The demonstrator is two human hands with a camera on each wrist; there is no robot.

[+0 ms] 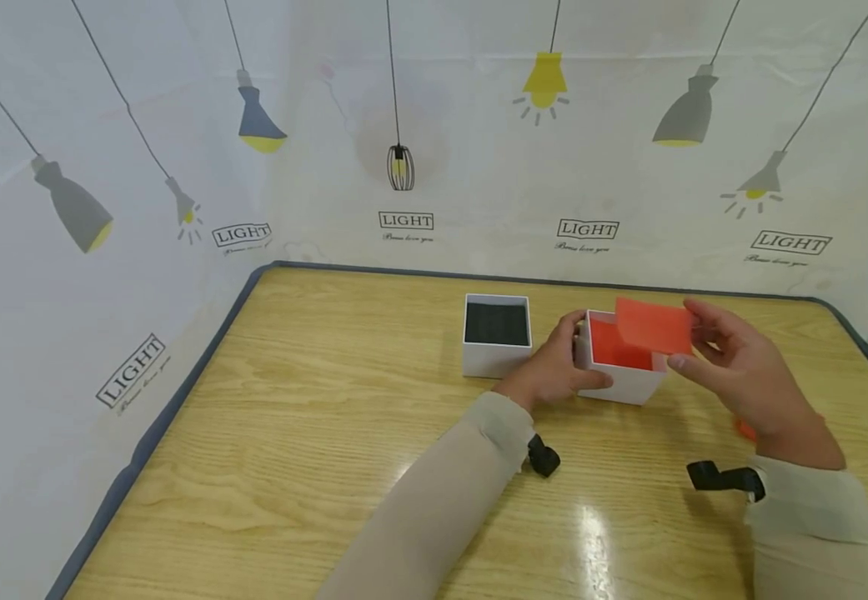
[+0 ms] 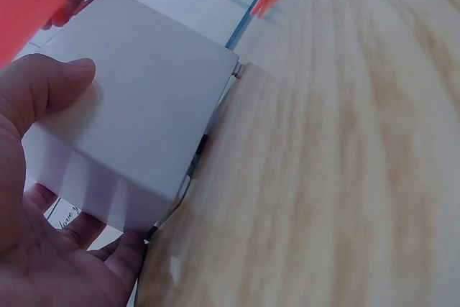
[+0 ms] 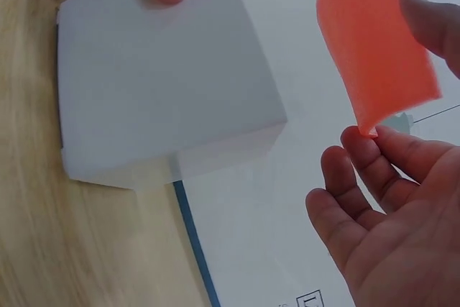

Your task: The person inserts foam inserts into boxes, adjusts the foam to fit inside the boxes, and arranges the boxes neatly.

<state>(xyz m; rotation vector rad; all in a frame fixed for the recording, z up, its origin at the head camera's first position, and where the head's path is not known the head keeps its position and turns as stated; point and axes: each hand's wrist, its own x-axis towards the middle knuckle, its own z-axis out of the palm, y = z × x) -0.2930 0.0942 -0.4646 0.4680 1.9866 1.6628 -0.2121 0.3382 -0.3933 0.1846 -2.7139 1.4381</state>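
My left hand (image 1: 554,367) grips a small open-topped white box (image 1: 621,385) by its left side. In the left wrist view the thumb lies across one face of the box (image 2: 151,84) and the fingers are round the adjoining side. Red material (image 1: 617,346) lines or fills the box's inside. Just above its right part, my right hand (image 1: 741,367) pinches a thin, soft red sheet (image 1: 654,327) by its right edge. The right wrist view has this sheet (image 3: 377,41) bowed between thumb and fingertips, apart from the box.
A second white box (image 1: 496,360) with black material (image 1: 497,323) inside stands to the left of the held one. Another red piece (image 1: 745,429) lies on the wooden table (image 1: 313,400), partly hidden by my right forearm. A printed white curtain (image 1: 471,175) hangs behind the table.
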